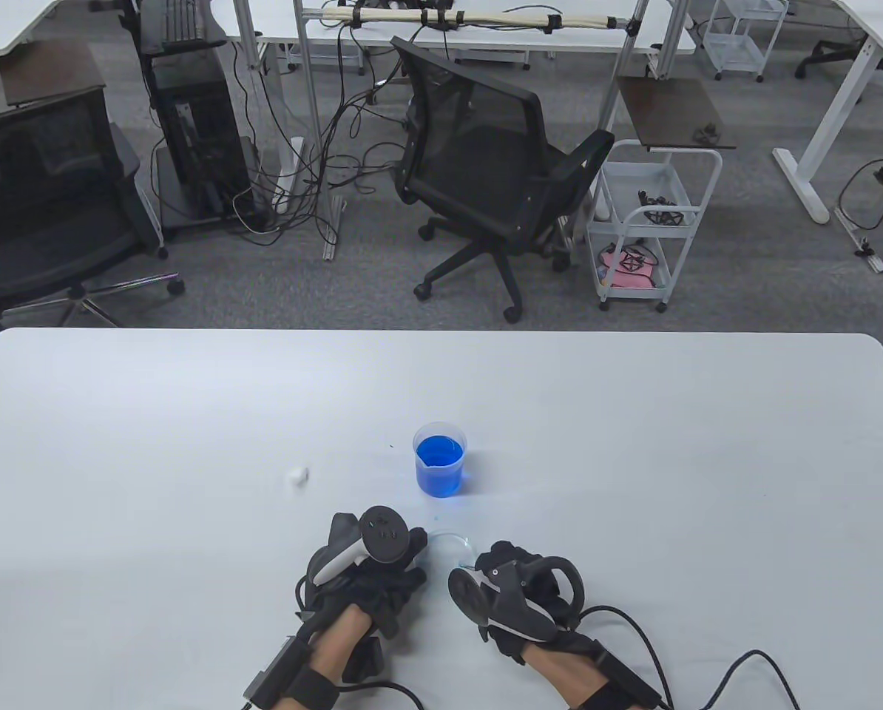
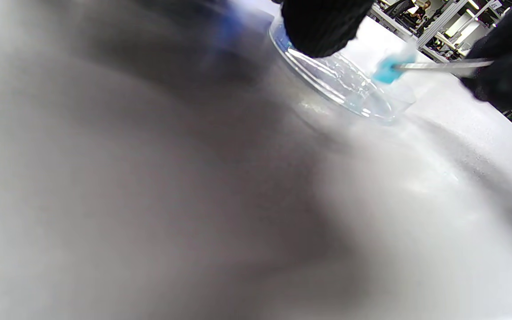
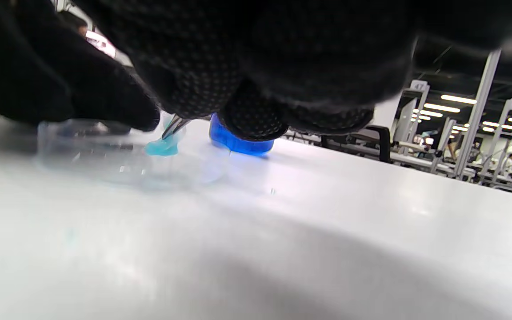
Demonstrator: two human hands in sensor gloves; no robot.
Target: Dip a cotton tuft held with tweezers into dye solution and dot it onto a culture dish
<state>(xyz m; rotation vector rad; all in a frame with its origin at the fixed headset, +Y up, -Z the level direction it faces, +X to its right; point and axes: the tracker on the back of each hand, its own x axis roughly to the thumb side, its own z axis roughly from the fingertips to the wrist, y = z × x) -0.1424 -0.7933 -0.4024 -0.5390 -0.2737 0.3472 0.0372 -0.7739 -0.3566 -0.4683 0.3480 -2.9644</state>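
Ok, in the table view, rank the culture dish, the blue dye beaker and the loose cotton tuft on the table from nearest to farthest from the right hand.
1. Culture dish: right beside the right hand, between the two hands.
2. Blue dye beaker: farther up the table, behind the dish.
3. Loose cotton tuft: farthest, off to the left, beyond the left hand.
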